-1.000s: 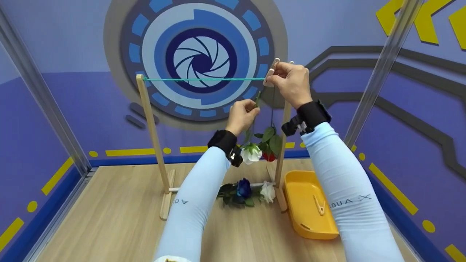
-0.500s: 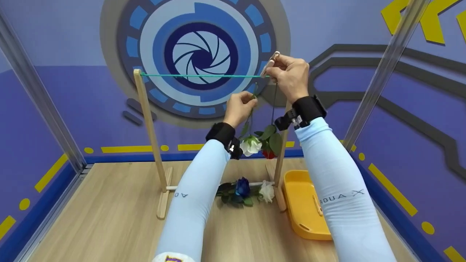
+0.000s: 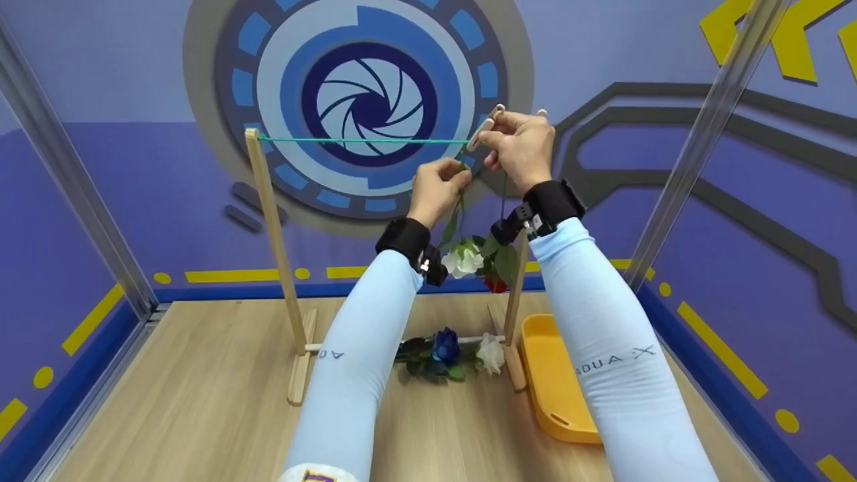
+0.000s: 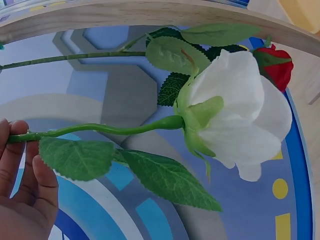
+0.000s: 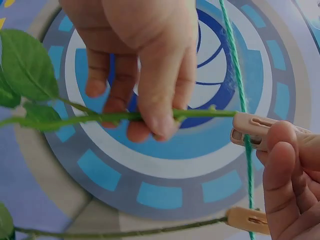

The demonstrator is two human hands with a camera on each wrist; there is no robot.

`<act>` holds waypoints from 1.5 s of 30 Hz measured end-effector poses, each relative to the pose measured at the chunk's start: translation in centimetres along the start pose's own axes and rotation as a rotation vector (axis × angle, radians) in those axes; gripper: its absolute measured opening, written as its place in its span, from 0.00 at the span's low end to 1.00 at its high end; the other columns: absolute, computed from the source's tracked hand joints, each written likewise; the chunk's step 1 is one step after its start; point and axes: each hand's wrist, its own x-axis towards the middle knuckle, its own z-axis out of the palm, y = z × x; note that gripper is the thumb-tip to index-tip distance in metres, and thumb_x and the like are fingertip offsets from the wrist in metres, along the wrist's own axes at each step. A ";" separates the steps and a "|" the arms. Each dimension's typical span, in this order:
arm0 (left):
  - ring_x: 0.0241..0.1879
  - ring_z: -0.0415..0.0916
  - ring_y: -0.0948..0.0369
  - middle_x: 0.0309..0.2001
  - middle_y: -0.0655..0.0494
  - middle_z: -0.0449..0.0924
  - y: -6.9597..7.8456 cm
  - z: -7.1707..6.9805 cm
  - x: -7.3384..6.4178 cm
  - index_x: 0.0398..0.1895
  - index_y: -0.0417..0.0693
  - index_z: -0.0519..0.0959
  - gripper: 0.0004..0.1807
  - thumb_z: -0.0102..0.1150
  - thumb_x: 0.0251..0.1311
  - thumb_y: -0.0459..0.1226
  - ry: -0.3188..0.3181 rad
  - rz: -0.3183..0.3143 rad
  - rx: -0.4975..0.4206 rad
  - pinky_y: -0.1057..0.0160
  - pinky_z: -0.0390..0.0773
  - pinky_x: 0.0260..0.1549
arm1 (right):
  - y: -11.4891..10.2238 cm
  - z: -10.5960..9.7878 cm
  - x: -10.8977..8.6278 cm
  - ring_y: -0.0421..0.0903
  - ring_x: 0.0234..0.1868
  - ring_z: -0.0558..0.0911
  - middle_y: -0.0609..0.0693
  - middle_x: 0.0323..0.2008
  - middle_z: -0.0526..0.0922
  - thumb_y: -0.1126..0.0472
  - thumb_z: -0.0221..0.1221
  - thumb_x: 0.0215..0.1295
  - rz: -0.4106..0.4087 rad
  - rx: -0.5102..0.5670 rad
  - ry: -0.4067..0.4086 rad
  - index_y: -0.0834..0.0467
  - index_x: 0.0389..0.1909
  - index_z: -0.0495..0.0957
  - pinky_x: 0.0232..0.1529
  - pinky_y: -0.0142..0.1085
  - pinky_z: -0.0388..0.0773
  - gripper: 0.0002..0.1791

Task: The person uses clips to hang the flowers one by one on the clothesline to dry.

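White rose (image 3: 462,260), head down below green string (image 3: 361,140), stem pinched in left hand (image 3: 436,191); clothespin (image 5: 252,125), at green string, pinched in right hand (image 3: 525,148); red rose (image 3: 495,284) (bloom partly hidden), below green string.

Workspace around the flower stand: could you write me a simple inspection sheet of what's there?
Surface: wooden table, under a wooden stand with a green string.
Job's things: held white rose, head down, the tip of its stem at a clothespin on the string; red rose hanging head down from another clothespin; blue rose and second white rose lying by the stand's low bar.
Clutter: yellow tray right of the stand, partly hidden by a sleeve.
Hands: left hand pinches the held white rose's stem; right hand holds the first clothespin.
Cables: nothing seen.
Surroundings: painted blue and purple wall panels, metal corner posts.
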 end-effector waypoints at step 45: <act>0.43 0.82 0.55 0.46 0.42 0.87 -1.4 -1.6 -1.2 0.53 0.35 0.84 0.13 0.61 0.73 0.35 -0.175 -0.016 -0.002 0.63 0.78 0.42 | 0.5 -0.1 -0.4 0.38 0.16 0.82 0.60 0.41 0.89 0.69 0.61 0.70 0.116 0.088 -0.193 0.71 0.55 0.79 0.19 0.29 0.79 0.16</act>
